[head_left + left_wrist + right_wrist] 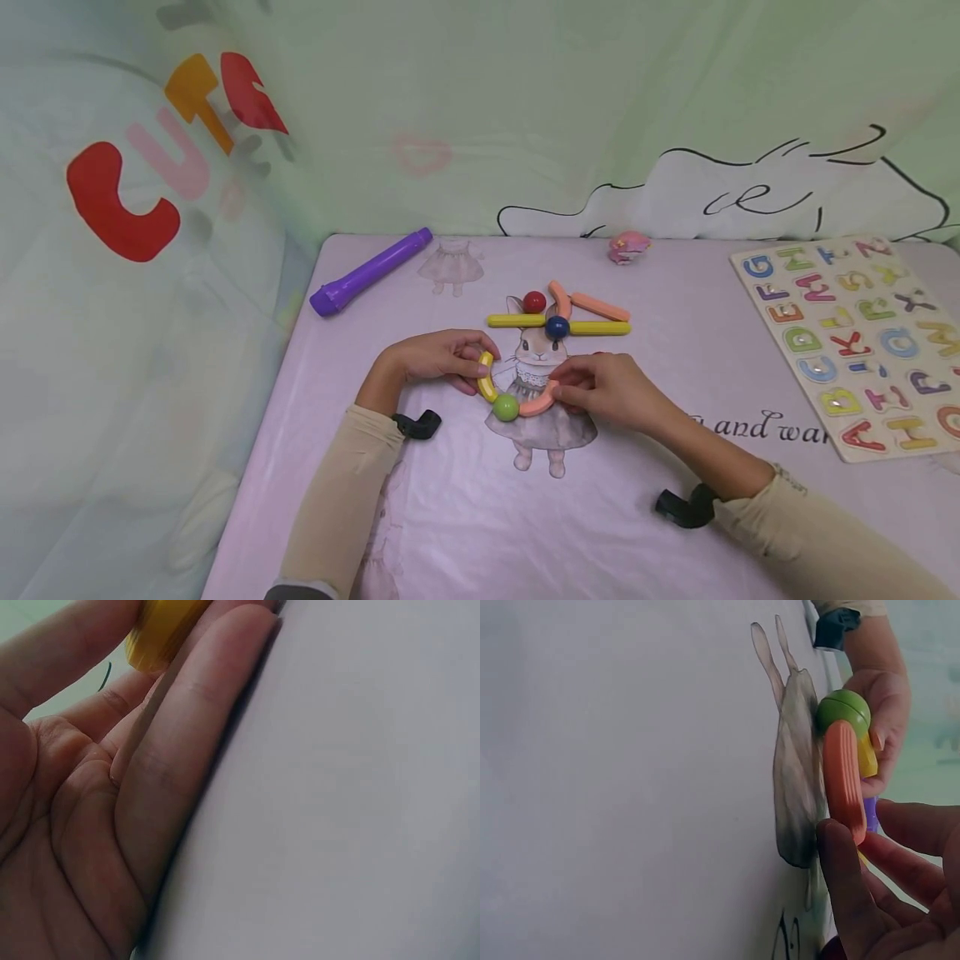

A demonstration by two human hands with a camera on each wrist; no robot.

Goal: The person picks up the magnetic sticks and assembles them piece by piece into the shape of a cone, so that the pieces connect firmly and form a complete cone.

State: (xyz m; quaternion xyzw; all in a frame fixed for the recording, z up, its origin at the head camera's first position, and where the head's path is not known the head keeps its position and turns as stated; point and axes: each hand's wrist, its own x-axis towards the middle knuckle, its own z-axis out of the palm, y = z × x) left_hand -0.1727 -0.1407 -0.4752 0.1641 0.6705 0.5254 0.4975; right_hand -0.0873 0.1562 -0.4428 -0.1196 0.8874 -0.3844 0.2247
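Note:
My left hand point(442, 360) pinches the upper end of a curved yellow rod point(486, 381); in the left wrist view only a bit of the yellow rod point(161, 634) shows between the fingers. The rod's lower end meets a green ball point(506, 407). From the ball's other side a curved orange rod point(536, 404) runs to my right hand point(611, 392), whose thumb and fingers pinch its far end. In the right wrist view the grooved orange rod point(844, 780) touches the green ball point(844, 711), with the left hand point(885, 712) behind.
Beyond the hands lie a red ball point(534, 302), a blue ball point(557, 327), yellow rods point(600, 328) and orange rods point(600, 307). A purple microphone-shaped toy point(375, 271) is at back left, a small pink toy point(628, 247) at the back, a letter board point(817, 417) at right.

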